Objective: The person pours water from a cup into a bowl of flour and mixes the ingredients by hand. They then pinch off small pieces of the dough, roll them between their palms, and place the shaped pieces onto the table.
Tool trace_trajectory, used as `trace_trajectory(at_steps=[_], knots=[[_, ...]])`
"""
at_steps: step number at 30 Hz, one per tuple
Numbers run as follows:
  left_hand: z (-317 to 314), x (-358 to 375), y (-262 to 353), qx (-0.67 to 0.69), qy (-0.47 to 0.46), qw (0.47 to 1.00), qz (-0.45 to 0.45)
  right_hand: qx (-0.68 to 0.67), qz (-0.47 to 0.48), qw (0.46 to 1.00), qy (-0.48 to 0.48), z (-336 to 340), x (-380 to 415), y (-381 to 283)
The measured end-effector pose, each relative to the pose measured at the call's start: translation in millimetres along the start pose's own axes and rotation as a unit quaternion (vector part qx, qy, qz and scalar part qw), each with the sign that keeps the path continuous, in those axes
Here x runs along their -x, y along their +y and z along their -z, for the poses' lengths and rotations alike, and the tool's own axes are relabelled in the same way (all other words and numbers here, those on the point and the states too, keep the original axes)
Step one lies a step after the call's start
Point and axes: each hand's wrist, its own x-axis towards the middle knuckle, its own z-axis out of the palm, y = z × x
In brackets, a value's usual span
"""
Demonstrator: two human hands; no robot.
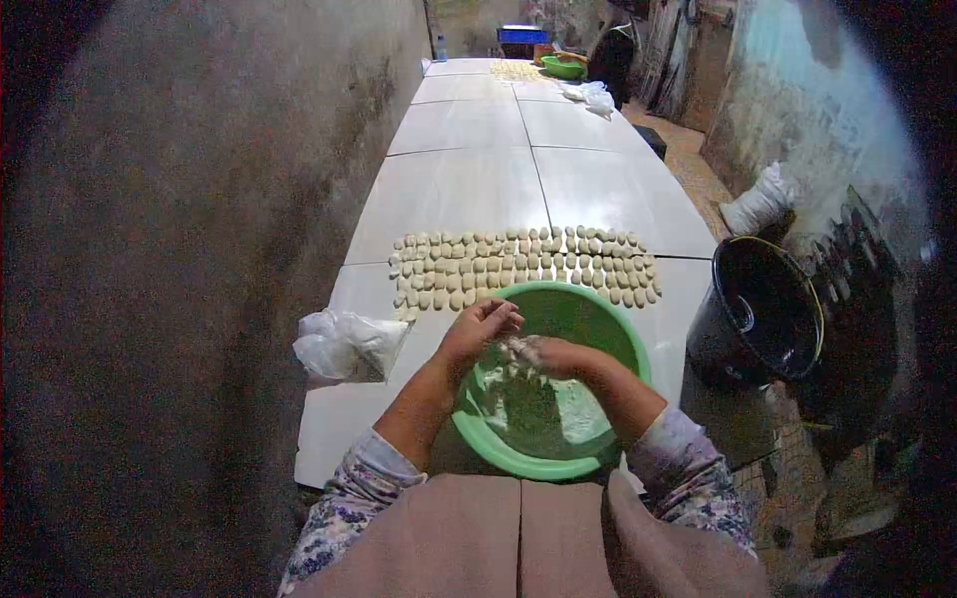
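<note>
A light green basin [630,339] stands at the near end of the white table, with pale floury material [583,414] inside. Over its left rim is my left hand [480,331], its fingers curled inward. My right hand [558,359] reaches in from the right. Its fingers are blurred and coated with whitish, dough-like stuff, close beside the left hand. I cannot tell what lies between the hands. Just beyond the basin, small oval dough pieces [485,264] lie in several rows.
A white plastic bag [349,344] sits at the table's left edge, near the wall. To the right stands a black bucket [713,329]. Further down the white table [459,184] are clear plastic bags [596,98], another green basin [563,68] and a blue crate [523,35]. A person [613,60] stands there.
</note>
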Motion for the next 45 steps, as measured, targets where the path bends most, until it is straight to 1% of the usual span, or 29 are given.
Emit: trace_trajectory(at_steps=[1, 2, 4, 5, 6, 7, 8, 9, 10, 12, 14, 16, 17, 20, 22, 24, 25, 29, 32, 33, 34, 36, 37, 38, 40, 41, 42, 44, 45], knots=[[1, -2, 0, -0.014, -0.016, 1.0, 0.001, -0.1, 0.005, 0.994, -0.051, 2, 0, -1], [1, -2, 0, -0.015, -0.015, 1.0, 0.002, -0.101, 0.005, 0.994, -0.052, 3, 1, -2], [1, -3, -1, 0.002, 0.002, 1.0, 0.012, -0.302, -0.047, 0.951, 0.043, 6, 2, -4], [2, -5, -2, -0.01, -0.009, 1.0, 0.0, -0.301, -0.047, 0.952, 0.043, 4, -2, 0], [3, -5, -4, -0.009, -0.009, 1.0, -0.001, -0.151, -0.024, 0.986, 0.07, -1, -9, 10], [2, -3, -2, -0.018, -0.007, 1.0, 0.0, 0.001, -0.001, 0.996, 0.095, -7, -18, 21], [1, -2, -1, -0.027, -0.006, 1.0, 0.002, 0.153, 0.022, 0.981, 0.118, -11, -24, 29], [-1, -3, 0, -0.028, -0.017, 0.999, 0.006, 0.011, -0.102, 0.99, 0.094, -18, -36, 33], [-2, -3, -2, -0.026, -0.019, 0.999, 0.006, 0.071, -0.001, 0.987, 0.142, -33, -26, 30], [0, -4, -3, 0.031, 0.009, 0.999, -0.01, 0.123, -0.008, 0.974, 0.19, -51, -14, 6], [-1, 0, 3, 0.054, 0.011, 0.998, 0.005, 0.186, 0.086, 0.978, 0.025, -51, 5, -28], [0, -1, 2, -0.024, 0.001, 1.0, -0.005, 0.187, 0.137, 0.973, 0.004, -74, -5, -24], [1, 1, 1, -0.036, -0.018, 0.999, -0.014, 0.238, 0.142, 0.961, -0.005, -76, -5, -24], [3, 4, 3, -0.024, -0.022, 0.999, 0.004, 0.217, 0.101, 0.971, 0.005, -60, 9, -48], [7, 1, -1, -0.017, -0.023, 1.0, 0.01, 0.223, 0.114, 0.968, 0.002, -45, 14, -48], [9, -1, -2, -0.037, -0.043, 0.998, 0.019, 0.28, 0.091, 0.951, 0.093, -47, 1, -28], [10, -3, -1, -0.04, -0.066, 0.997, 0.012, 0.327, 0.027, 0.943, 0.048, -37, 5, -40], [10, -3, -4, -0.025, -0.057, 0.998, 0.016, 0.292, -0.002, 0.952, 0.095, -27, 6, -35], [8, 0, -2, -0.029, -0.049, 0.998, 0.008, 0.24, 0.065, 0.966, 0.068, -24, 14, -5], [9, -2, -4, -0.03, -0.047, 0.998, 0.018, 0.182, 0.084, 0.979, 0.042, -38, 7, 26], [9, -1, -3, -0.032, -0.046, 0.998, 0.019, 0.18, 0.085, 0.979, 0.041, -39, 8, 21], [5, -1, -1, -0.045, -0.044, 0.998, 0.031, 0.153, 0.103, 0.983, -0.008, -41, 14, 1], [6, -2, -4, -0.03, -0.054, 0.998, 0.014, 0.268, 0.239, 0.93, 0.08, -51, 10, 8], [6, -2, -4, -0.032, -0.057, 0.998, 0.015, 0.266, 0.237, 0.931, 0.083, -53, 10, -1], [8, -3, -3, -0.061, -0.068, 0.996, 0.021, 0.18, 0.121, 0.976, 0.028, -58, 7, -20], [7, -2, -4, -0.045, -0.064, 0.997, 0.021, 0.212, 0.182, 0.957, 0.073, -67, -1, -13], [8, -3, -5, -0.046, -0.064, 0.997, 0.022, 0.211, 0.182, 0.958, 0.073, -70, -8, -2], [2, 1, 5, -0.055, -0.042, 0.997, 0.04, 0.308, 0.166, 0.937, 0.026, -63, -14, -7], [0, 6, 10, -0.1, -0.033, 0.994, 0.023, 0.308, 0.165, 0.936, 0.026, -57, -14, -8]])
